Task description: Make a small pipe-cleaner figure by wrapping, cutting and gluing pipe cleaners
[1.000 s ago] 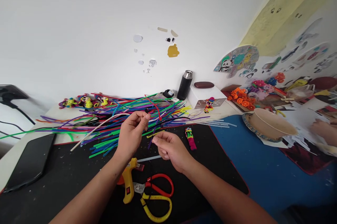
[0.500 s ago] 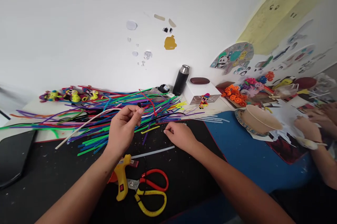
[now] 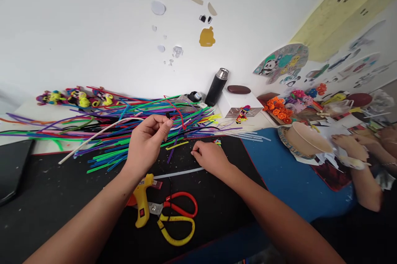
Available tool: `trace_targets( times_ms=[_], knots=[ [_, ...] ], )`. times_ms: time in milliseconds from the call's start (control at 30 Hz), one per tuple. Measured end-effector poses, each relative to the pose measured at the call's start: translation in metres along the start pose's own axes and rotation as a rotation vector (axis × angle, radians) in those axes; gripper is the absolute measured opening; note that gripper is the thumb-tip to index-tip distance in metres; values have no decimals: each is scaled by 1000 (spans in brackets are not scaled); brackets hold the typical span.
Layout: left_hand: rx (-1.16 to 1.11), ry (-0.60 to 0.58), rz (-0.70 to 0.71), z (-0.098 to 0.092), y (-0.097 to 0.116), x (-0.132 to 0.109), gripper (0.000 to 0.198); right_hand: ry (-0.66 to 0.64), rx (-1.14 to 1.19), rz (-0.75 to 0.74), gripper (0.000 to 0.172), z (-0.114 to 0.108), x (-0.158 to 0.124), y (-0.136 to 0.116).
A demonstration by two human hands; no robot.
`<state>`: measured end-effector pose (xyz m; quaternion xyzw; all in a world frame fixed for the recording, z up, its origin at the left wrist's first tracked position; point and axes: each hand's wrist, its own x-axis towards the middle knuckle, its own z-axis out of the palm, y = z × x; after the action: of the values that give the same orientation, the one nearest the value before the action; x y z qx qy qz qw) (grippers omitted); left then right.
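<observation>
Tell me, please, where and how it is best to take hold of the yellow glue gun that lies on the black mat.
Probably best by the handle: the yellow glue gun lies flat on the black mat, with its handle pointing toward the person and free on the near side. Come from above and from the near side. Its front end lies close to the left hand and the scissors touch its right side, so avoid those sides.

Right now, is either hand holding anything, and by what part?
Left hand pinches a small black piece between thumb and fingertips; which part, I cannot tell. Right hand rests on the black mat; whether it grips anything cannot be told.
</observation>
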<state>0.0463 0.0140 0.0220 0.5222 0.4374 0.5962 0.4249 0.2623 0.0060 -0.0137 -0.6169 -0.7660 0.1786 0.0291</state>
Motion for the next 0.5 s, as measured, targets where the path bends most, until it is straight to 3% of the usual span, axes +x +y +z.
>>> trace_targets(
  times_ms=[367, 500],
  knots=[
    [-5, 4, 9, 1, 4, 2, 20, 72, 128, 3, 18, -14, -9, 6],
    [-8, 22, 20, -1, 6, 2, 22, 188, 313, -38, 17, -21, -20, 13]
  ],
)
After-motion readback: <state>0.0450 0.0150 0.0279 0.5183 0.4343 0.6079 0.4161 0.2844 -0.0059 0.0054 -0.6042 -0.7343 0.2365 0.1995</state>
